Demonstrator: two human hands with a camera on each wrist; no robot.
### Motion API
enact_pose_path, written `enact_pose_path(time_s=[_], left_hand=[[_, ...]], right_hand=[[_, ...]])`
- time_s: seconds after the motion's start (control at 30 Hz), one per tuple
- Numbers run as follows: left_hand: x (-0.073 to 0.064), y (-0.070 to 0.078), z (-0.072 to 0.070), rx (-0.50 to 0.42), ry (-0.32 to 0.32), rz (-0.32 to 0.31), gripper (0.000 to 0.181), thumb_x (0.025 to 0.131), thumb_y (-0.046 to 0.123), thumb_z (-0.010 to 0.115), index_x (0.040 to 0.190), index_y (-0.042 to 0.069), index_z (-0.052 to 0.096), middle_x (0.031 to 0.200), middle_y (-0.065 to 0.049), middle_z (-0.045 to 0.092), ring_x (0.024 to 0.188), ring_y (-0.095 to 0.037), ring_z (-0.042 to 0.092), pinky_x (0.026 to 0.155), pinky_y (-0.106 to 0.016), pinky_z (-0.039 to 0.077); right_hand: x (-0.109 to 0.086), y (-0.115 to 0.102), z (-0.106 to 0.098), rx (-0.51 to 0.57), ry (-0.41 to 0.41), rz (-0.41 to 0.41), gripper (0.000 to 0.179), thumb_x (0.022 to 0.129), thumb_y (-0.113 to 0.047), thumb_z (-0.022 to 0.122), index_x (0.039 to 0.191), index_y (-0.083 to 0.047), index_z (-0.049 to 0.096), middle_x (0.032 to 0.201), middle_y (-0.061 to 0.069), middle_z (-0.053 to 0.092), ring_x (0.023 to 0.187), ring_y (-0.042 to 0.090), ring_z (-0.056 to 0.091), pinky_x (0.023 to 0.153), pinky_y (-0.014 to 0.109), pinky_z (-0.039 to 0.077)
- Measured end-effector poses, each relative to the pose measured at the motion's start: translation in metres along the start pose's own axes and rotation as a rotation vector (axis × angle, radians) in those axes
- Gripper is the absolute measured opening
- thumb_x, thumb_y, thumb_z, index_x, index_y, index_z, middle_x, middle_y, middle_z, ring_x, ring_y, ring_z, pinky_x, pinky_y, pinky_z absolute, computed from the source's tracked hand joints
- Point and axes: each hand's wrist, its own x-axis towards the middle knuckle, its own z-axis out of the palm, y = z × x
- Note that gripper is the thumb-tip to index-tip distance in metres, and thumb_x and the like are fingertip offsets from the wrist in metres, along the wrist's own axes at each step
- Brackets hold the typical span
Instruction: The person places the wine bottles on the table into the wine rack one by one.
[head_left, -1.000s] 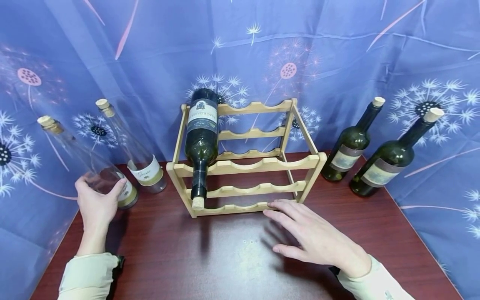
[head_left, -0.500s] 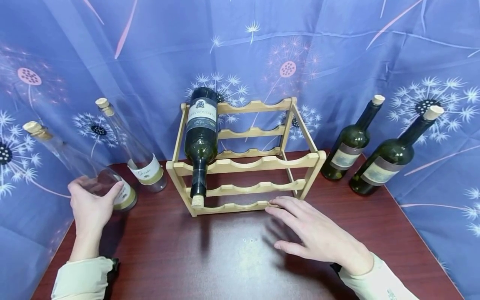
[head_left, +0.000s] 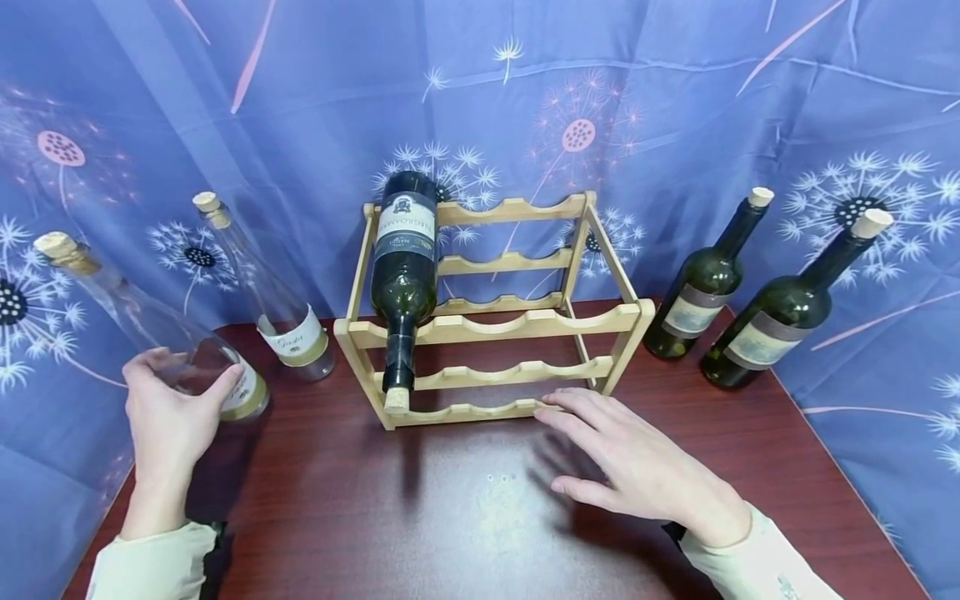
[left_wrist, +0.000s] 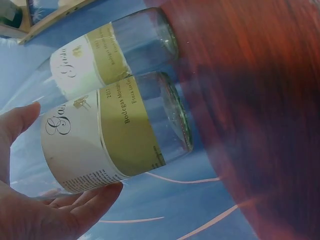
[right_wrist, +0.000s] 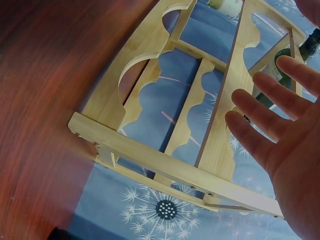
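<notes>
My left hand grips a clear glass wine bottle around its body, thumb on one side and fingers on the other. This corked bottle leans with its neck to the upper left; its cream-and-gold label shows in the left wrist view. Right beside it stands a second clear bottle with a similar label. My right hand holds nothing, its fingers spread just in front of the lower rail of a wooden wine rack. On the rack's top tier a dark green wine bottle lies with its cork toward me.
Two corked dark green bottles, a farther one and a nearer one, stand right of the rack. Blue dandelion-print cloth hangs behind and along both sides of the reddish-brown table.
My left hand has shifted left and slightly toward me with the clear bottle, whose neck has swung further left. My right hand stays almost where it was.
</notes>
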Motion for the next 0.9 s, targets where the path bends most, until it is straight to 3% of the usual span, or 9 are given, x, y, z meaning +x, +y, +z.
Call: enact_pose_path(time_s=[0.13,0.27,0.37,0.43,0.53,0.7,0.8,0.9], left_hand=[[-0.003,0.003,-0.006,0.001,0.009,0.017,0.084,0.083,0.032,0.091,0.147,0.009,0.042,0.133,-0.012,0.064,0.102,-0.010,0.059,0.096,-0.029,0.040],[-0.006,0.008,-0.013,0.009,0.009,0.050,0.082,0.081,0.029,0.093,0.144,0.010,0.044,0.123,0.003,0.066,0.085,0.011,0.049,0.081,-0.018,0.034],[-0.008,0.010,-0.017,0.008,-0.002,0.072,0.081,0.080,0.027,0.094,0.143,0.011,0.046,0.113,0.016,0.062,0.082,0.010,0.050,0.078,-0.017,0.034],[-0.010,0.012,-0.020,0.012,-0.010,0.083,0.080,0.079,0.027,0.095,0.141,0.011,0.047,0.110,0.017,0.062,0.085,0.009,0.050,0.078,-0.017,0.034],[-0.012,0.014,-0.023,0.027,-0.028,0.093,0.079,0.076,0.026,0.096,0.137,0.011,0.049,0.112,0.008,0.066,0.097,0.004,0.052,0.081,-0.018,0.035],[-0.016,0.019,-0.030,0.055,-0.078,0.136,0.075,0.073,0.024,0.098,0.128,0.007,0.050,0.125,-0.004,0.065,0.117,-0.018,0.053,0.087,-0.022,0.034],[-0.018,0.020,-0.034,0.080,-0.120,0.199,0.075,0.073,0.023,0.098,0.125,0.002,0.048,0.126,-0.006,0.064,0.106,-0.014,0.054,0.080,-0.023,0.035],[-0.019,0.018,-0.040,0.113,-0.189,0.234,0.079,0.075,0.026,0.098,0.132,0.003,0.047,0.123,-0.006,0.063,0.090,-0.002,0.051,0.072,-0.026,0.036]], right_hand=[[0.000,0.001,-0.001,-0.001,-0.001,0.007,0.073,0.101,-0.056,0.066,0.160,-0.019,0.046,0.158,0.003,0.047,0.145,0.022,0.044,0.116,0.048,0.037],[0.001,0.001,-0.001,-0.002,0.018,0.002,0.072,0.100,-0.055,0.068,0.158,-0.019,0.048,0.157,0.000,0.047,0.144,0.020,0.046,0.115,0.045,0.038],[0.002,0.001,-0.002,0.002,0.031,-0.003,0.071,0.099,-0.053,0.070,0.157,-0.018,0.051,0.157,-0.001,0.047,0.143,0.019,0.046,0.116,0.042,0.036],[0.002,0.000,-0.002,0.005,0.033,-0.001,0.070,0.098,-0.053,0.071,0.157,-0.018,0.051,0.157,-0.002,0.047,0.143,0.018,0.045,0.117,0.040,0.034],[0.002,0.000,-0.002,0.006,0.031,0.001,0.070,0.098,-0.052,0.071,0.156,-0.019,0.051,0.157,-0.003,0.047,0.143,0.018,0.045,0.118,0.037,0.031],[0.001,0.001,-0.002,-0.005,0.029,0.003,0.071,0.098,-0.053,0.070,0.157,-0.018,0.050,0.157,-0.002,0.047,0.143,0.019,0.046,0.116,0.041,0.035],[0.000,0.001,-0.003,-0.013,0.017,0.013,0.072,0.099,-0.055,0.069,0.158,-0.019,0.049,0.157,-0.001,0.047,0.143,0.020,0.046,0.115,0.046,0.038],[0.000,0.000,-0.004,-0.009,0.000,0.027,0.073,0.100,-0.056,0.068,0.159,-0.019,0.047,0.158,0.000,0.046,0.144,0.021,0.046,0.115,0.047,0.038]])
